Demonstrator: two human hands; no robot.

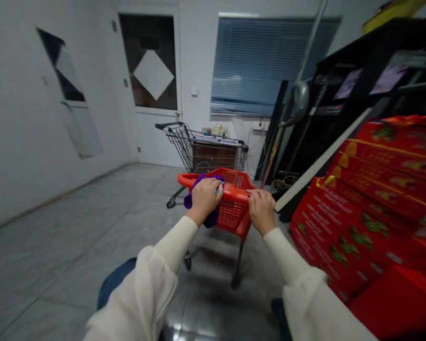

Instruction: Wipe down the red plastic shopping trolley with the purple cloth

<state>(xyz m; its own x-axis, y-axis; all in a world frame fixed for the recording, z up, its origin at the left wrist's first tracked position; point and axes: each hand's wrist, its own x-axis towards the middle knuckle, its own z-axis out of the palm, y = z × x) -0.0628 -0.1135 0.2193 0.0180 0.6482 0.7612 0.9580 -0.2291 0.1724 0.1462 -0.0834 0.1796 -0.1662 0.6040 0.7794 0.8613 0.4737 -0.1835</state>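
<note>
**A:** Well, biggest first?

**B:** A stack of red printed cartons (367, 203) on the right, piled at a slant, closed, contents out of sight.

**A:** Further off?

**B:** A wire shopping cart (213, 150) by the white door (152, 137). Inside it, a brown crate (213, 158) under a flat pale layer, with small packets (216, 129) on top, too small to read.

**A:** And up close?

**B:** A red plastic shopping trolley (236, 219) on casters, straight ahead on the grey tile floor (74, 237), between both forearms, just left of the cartons and short of the wire cart. Slotted basket mostly hidden behind the hands, contents impossible to tell.

**A:** Left hand (205, 200)?

**B:** Palm down on the trolley's rim, fingers curled close together, pressing a purple cloth (211, 219) onto the plastic. Cloth bunched, hanging past the rim on both sides of the hand.

**A:** Right hand (261, 211)?

**B:** Bare on the rim a little further along, fingers (255, 196) pressed together and hooked over the edge, no cloth beneath them.

**A:** Anything at the left fingertips?

**B:** Only a tiny teal speck (219, 190), too small to name.
</note>
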